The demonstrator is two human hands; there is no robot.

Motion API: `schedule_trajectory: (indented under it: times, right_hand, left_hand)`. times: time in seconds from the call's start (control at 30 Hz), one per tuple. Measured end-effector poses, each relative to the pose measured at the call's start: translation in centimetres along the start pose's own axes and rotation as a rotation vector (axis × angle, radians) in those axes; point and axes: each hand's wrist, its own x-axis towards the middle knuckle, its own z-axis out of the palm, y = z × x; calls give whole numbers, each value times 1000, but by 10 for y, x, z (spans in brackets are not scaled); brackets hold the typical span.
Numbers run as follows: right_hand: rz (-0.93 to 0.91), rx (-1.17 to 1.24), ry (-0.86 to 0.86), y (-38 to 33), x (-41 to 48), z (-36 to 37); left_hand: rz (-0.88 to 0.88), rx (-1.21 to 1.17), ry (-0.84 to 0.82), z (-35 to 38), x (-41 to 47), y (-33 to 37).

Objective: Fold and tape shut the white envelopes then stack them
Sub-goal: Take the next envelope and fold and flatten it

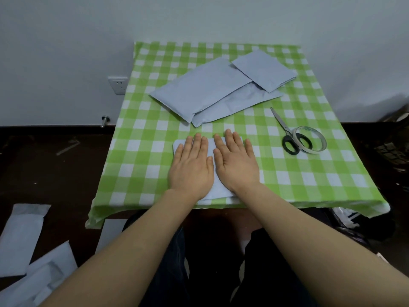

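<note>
A folded white envelope [178,145] lies near the front edge of the green-checked table [309,173]. My left hand [191,167] and my right hand [235,161] lie flat on it side by side, palms down, fingers spread, covering most of it. Farther back rest two long unfolded envelopes [199,89], overlapping, and a folded envelope [264,69] sits on their right end. A roll of clear tape [309,139] and black-handled scissors [285,129] lie together at the right.
White envelopes [24,238] are scattered on the dark floor at the lower left. A wall socket [118,84] is left of the table. Dark clutter sits on the floor at the right. My knees are under the table's front edge.
</note>
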Motion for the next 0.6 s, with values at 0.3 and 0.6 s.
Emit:
schedule_trajectory:
  times: [0.3,0.6]
  right_hand:
    - [2,-1,-36,0,1,-2]
    - [99,-74,-107,35,-7,-29]
  left_hand:
    - [-8,12,26,2,1,1]
    - [-12,-6,28,2,0,2]
